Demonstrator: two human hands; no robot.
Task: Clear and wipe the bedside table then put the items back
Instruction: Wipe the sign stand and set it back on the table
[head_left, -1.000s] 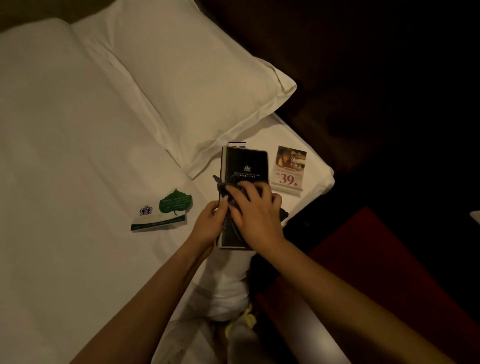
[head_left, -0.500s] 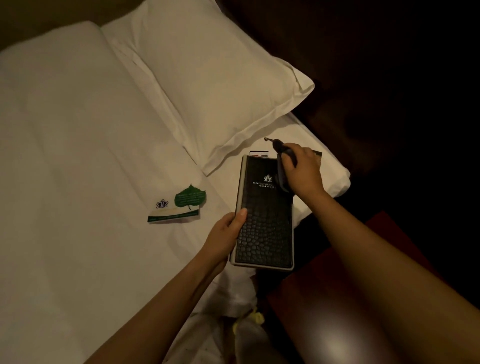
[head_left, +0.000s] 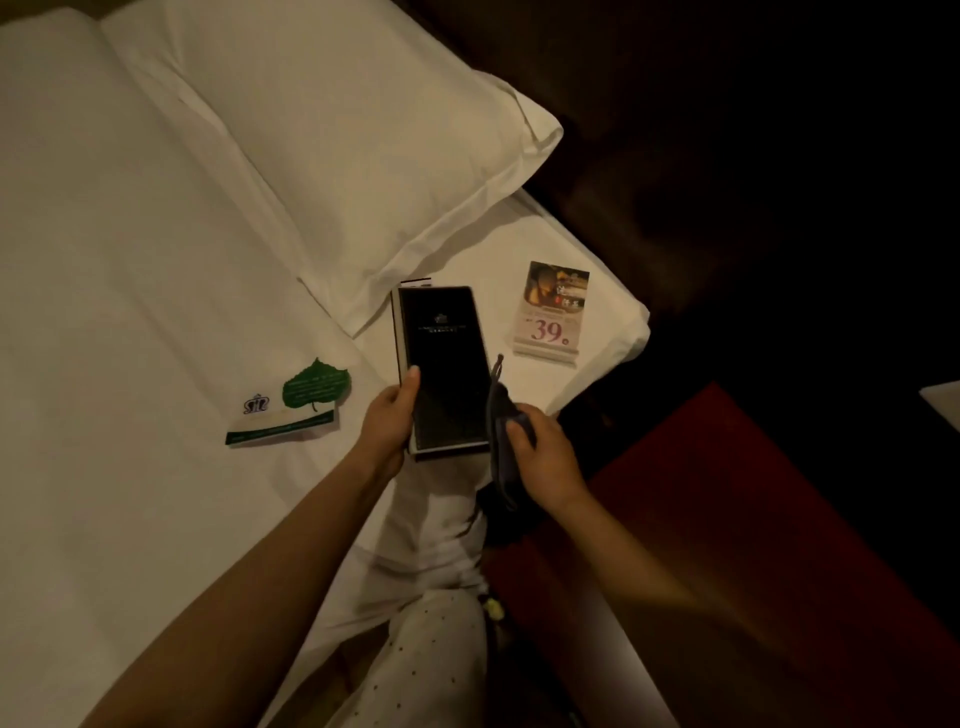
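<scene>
Folder (head_left: 445, 364), black w/ pebbled cover, over bed (head_left: 130, 312) near pillow (head_left: 337, 156); left hand (head_left: 387, 421) grips its left edge, right hand (head_left: 545, 457) fingers curled round dark cloth (head_left: 501, 447).

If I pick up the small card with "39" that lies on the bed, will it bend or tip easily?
The card looks thin and flat, so it is probably light and may flex a little. Its clear base strip suggests a stand; set upright on the soft bed, it would likely tip.
</scene>
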